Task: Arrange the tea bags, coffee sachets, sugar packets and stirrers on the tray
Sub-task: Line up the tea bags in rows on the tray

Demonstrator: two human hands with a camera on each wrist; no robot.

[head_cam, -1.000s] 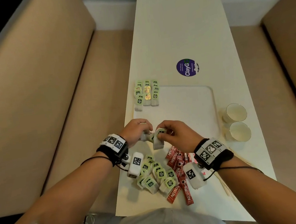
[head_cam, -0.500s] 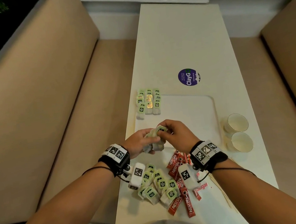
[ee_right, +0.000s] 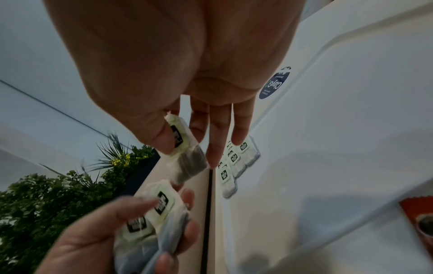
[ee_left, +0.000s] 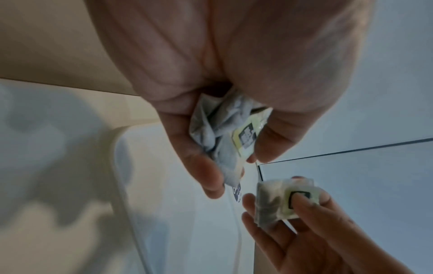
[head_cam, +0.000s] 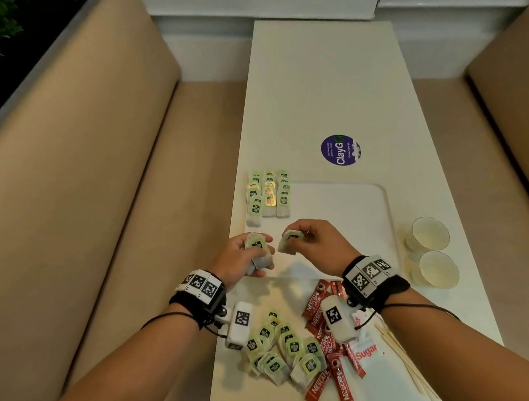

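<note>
My left hand (head_cam: 247, 256) grips a small bunch of green-labelled tea bags (head_cam: 258, 253) just above the tray's near left corner. My right hand (head_cam: 312, 241) pinches one single tea bag (head_cam: 290, 241) between thumb and forefinger, a little apart from the bunch. In the left wrist view the bunch (ee_left: 225, 137) sits in curled fingers and the single tea bag (ee_left: 281, 200) is held lower right. The right wrist view shows the single tea bag (ee_right: 185, 153) under my thumb. Three rows of tea bags (head_cam: 267, 196) lie on the white tray (head_cam: 357, 201) at its far left.
On the table near me lie a loose heap of tea bags (head_cam: 282, 349), red coffee sachets (head_cam: 328, 360), white sugar packets (head_cam: 367, 351) and wooden stirrers (head_cam: 405, 360). Two paper cups (head_cam: 431, 252) stand right of the tray. A purple sticker (head_cam: 340, 150) lies beyond it.
The hands were together over the bunch; now the right hand has drawn one tea bag away to the right, and the left hand keeps the remainder.
</note>
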